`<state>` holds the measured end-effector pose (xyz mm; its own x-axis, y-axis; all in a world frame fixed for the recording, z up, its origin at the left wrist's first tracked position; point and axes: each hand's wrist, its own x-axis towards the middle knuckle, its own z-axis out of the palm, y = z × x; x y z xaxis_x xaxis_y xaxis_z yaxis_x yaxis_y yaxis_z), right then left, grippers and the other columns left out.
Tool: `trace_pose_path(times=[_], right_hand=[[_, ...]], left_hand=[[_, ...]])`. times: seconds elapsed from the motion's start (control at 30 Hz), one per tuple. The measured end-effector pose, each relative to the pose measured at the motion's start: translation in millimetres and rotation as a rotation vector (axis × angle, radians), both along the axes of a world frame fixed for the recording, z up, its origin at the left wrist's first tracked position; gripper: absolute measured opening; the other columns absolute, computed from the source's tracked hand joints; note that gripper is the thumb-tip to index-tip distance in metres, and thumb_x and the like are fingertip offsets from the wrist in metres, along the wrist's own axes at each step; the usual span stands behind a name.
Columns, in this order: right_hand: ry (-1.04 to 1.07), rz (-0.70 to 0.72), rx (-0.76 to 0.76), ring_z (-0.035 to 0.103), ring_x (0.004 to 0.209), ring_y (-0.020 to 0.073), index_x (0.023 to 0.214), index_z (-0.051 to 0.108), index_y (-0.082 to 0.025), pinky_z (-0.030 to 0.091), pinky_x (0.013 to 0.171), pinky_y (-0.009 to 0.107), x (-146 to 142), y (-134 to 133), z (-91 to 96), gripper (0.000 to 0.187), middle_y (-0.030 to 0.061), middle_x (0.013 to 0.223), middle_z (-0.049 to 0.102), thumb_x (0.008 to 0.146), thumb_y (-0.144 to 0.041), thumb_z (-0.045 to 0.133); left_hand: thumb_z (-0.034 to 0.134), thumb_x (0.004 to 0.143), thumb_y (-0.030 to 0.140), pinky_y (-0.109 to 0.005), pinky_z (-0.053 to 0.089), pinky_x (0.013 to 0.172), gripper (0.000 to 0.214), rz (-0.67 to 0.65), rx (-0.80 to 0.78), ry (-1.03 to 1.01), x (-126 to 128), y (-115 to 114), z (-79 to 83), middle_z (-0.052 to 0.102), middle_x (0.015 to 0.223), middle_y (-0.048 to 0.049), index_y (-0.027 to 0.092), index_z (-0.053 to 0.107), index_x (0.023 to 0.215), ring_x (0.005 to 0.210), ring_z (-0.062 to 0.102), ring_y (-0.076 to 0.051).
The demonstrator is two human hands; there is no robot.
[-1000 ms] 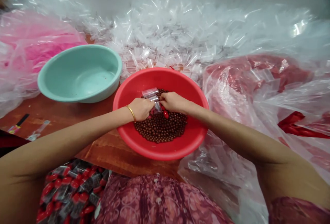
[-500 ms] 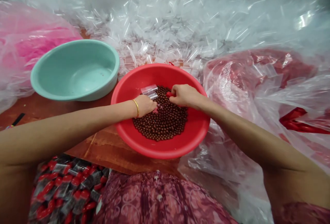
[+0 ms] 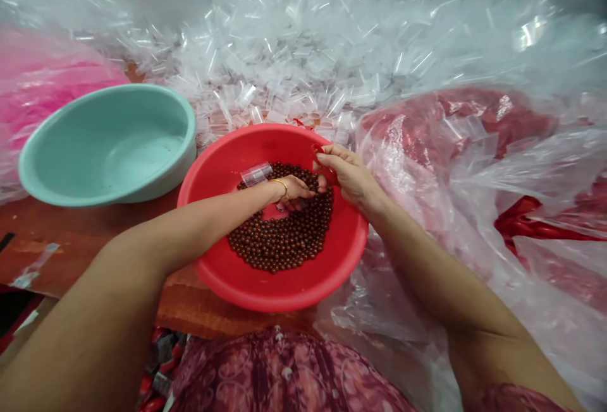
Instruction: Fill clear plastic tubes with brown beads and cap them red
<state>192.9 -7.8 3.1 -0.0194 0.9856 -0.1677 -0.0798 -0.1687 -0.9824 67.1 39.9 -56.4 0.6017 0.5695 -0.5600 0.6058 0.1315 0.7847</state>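
From the head view, we see both bare hands over a red basin [image 3: 339, 266] that stands on a wooden table [image 3: 213, 314]. Our right hand [image 3: 351, 175] is above the basin's far right side, its thumb and forefinger pinching a glossy red piece [image 3: 331, 176]. Part of that piece is hidden by the fingers; what shows runs aslant, its upper end leaning away and to the left. Our left hand [image 3: 294, 189], with a gold bracelet [image 3: 283, 188] at the wrist, is low among the brown beads [image 3: 279, 248], fingers stretched close together toward the right hand. We cannot tell whether its fingertips grip anything

The red piece lies to the right of the left fingertips and a little beyond them, a narrow gap between. Clear sleeves [image 3: 256, 174] rest in the basin behind the left wrist, long axis nearly crosswise, the right end slightly farther from us. The left hand is much the nearer to them, though its fingers point the other way

Around us are a teal basin [image 3: 104, 153] on the left, a heap of clear plastic pieces [image 3: 294, 58] beyond, and a plastic bag [image 3: 427, 146] with red contents on the right
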Motion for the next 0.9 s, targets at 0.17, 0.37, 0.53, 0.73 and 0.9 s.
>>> trace_pose_path(times=[0.17, 0.37, 0.53, 0.73, 0.9], right_hand=[[0.076, -0.024, 0.008, 0.046, 0.036, 0.0038, 0.075, 0.047, -0.018, 0.04, 0.036, 0.018, 4, 1, -0.7, 0.013, -0.0066, 0.063, 0.057, 0.071, -0.028, 0.055], [0.141, -0.08, 0.128, 0.045, 0.035, 0.0047, 0.076, 0.046, -0.02, 0.037, 0.035, 0.018, 7, -1, 0.5, 0.021, -0.0079, 0.056, 0.055, 0.068, -0.035, 0.058], [0.137, -0.074, 0.162, 0.038, 0.034, 0.0037, 0.076, 0.053, -0.018, 0.035, 0.033, 0.019, 5, -1, -2.4, 0.025, -0.0086, 0.053, 0.048, 0.065, -0.039, 0.061], [0.115, -0.096, 0.146, 0.039, 0.038, 0.0046, 0.081, 0.059, -0.017, 0.036, 0.034, 0.02, 4, -2, -4.2, 0.03, -0.0062, 0.058, 0.048, 0.068, -0.043, 0.054], [0.133, -0.108, 0.084, 0.041, 0.041, 0.0047, 0.086, 0.063, -0.018, 0.037, 0.035, 0.019, -4, -13, -0.7, 0.03, -0.0057, 0.062, 0.051, 0.066, -0.04, 0.06]], left_hand=[[0.073, 0.066, 0.034, -0.016, 0.045, 0.05, 0.034, 0.05, -0.168, -0.186, -2, 1, -3.8, 0.061, 0.068, 0.0023, 0.017, 0.058, 0.092, 0.052, 0.058, -0.007], [0.078, 0.059, 0.028, -0.024, 0.048, 0.072, 0.045, 0.011, -0.211, -0.388, -28, 9, 8.7, 0.065, 0.087, -0.001, 0.017, 0.059, 0.098, 0.069, 0.06, -0.008], [0.076, 0.063, 0.027, -0.03, 0.042, 0.091, 0.038, -0.065, -0.081, -0.564, -58, -4, 35.2, 0.065, 0.1, -0.0057, 0.013, 0.061, 0.096, 0.093, 0.058, -0.013], [0.067, 0.073, 0.015, -0.03, 0.045, 0.087, 0.024, 0.042, 0.039, -0.703, -77, -38, 63.2, 0.065, 0.098, -0.0054, 0.015, 0.055, 0.094, 0.092, 0.06, -0.012], [0.067, 0.073, 0.013, -0.03, 0.047, 0.087, 0.028, 0.077, -0.056, -0.847, -75, -48, 68.3, 0.066, 0.091, -0.0044, 0.014, 0.054, 0.097, 0.086, 0.063, -0.011]])
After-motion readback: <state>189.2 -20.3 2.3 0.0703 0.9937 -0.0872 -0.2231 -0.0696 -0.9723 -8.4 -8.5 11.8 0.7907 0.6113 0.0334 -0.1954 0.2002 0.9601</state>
